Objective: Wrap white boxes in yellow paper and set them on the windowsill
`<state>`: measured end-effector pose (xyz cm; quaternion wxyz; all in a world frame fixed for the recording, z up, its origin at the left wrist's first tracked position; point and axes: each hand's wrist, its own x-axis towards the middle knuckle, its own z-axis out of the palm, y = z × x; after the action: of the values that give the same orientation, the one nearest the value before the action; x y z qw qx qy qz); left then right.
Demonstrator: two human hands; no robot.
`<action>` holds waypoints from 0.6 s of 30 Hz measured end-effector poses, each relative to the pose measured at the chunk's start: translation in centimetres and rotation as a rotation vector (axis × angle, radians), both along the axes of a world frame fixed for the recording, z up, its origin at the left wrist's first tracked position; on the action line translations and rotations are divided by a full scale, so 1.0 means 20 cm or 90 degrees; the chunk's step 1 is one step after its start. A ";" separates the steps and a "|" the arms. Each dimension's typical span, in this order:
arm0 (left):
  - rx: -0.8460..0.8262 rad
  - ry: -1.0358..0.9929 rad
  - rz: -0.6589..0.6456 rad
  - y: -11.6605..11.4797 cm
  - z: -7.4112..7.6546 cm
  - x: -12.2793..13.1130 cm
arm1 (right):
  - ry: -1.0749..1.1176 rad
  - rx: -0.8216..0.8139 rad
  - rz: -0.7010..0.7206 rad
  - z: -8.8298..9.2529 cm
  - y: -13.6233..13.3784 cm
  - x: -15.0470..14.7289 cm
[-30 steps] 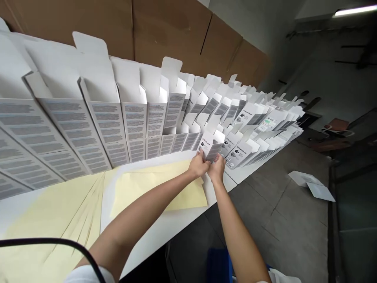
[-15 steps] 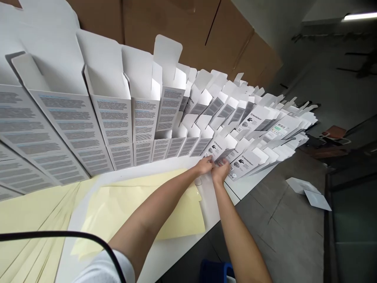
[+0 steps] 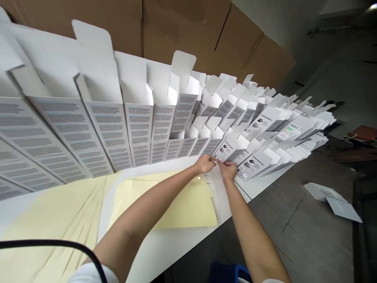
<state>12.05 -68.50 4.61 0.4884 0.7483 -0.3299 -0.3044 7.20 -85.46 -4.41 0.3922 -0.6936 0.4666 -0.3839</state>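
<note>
My left hand (image 3: 206, 164) and my right hand (image 3: 229, 170) meet over the white table, fingertips close together in a pinch. Something small and pale shows between the fingers, too small to name. Just behind them stands a small white carton (image 3: 225, 150) with printed front and raised flaps. To the right is another printed carton (image 3: 253, 164). A thin round outline (image 3: 208, 179), perhaps a clear ring, lies on the table below my left hand. Under my left forearm are yellow sheets (image 3: 188, 208).
Rows of open white cartons (image 3: 103, 129) line the back of the table (image 3: 153, 251). Brown cardboard (image 3: 182, 31) stands behind them. A black cable (image 3: 59, 243) crosses the lower left. A blue bin (image 3: 225, 271) and white pieces (image 3: 332, 200) are on the floor.
My hands have drawn slightly back from the small carton's front, and their fingertips now meet. The whole view has shifted, so the cartons appear farther right.
</note>
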 end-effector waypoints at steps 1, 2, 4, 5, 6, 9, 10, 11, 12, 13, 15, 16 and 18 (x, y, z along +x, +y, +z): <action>0.006 -0.020 -0.008 0.06 0.04 -0.01 | -0.005 0.010 0.011 0.01 0.03 -0.01; 0.012 -0.042 -0.016 0.12 0.07 -0.02 | -0.012 0.018 0.027 0.03 0.07 -0.03; 0.028 -0.094 -0.025 0.25 0.14 -0.05 | -0.033 0.033 0.080 0.07 0.18 -0.07; 0.040 -0.123 -0.021 0.32 0.17 -0.06 | -0.043 0.040 0.116 0.10 0.25 -0.08; 0.056 -0.153 -0.009 0.39 0.20 -0.08 | -0.053 0.049 0.161 0.13 0.33 -0.10; 0.127 -0.237 0.056 0.61 0.24 -0.13 | -0.075 0.067 0.351 0.24 0.62 -0.16; 0.153 -0.261 0.080 0.69 0.25 -0.15 | -0.072 0.062 0.423 0.28 0.73 -0.18; 0.177 -0.281 0.099 0.78 0.25 -0.17 | -0.071 0.059 0.480 0.31 0.84 -0.19; 0.197 -0.297 0.117 0.87 0.24 -0.19 | -0.067 0.051 0.530 0.34 0.94 -0.21; 0.215 -0.311 0.132 0.96 0.24 -0.21 | -0.056 0.040 0.575 0.36 1.05 -0.22; 0.245 -0.336 0.163 1.17 0.22 -0.24 | -0.035 0.019 0.643 0.40 1.24 -0.23; 0.256 -0.344 0.184 1.27 0.21 -0.26 | -0.027 0.010 0.673 0.41 1.34 -0.23; 0.258 -0.349 0.236 1.50 0.18 -0.28 | -0.020 -0.005 0.729 0.43 1.53 -0.21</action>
<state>6.53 -38.53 8.30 0.2715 0.9301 -0.2402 -0.0587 2.94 -54.87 4.23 0.5419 -0.8314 0.0092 -0.1226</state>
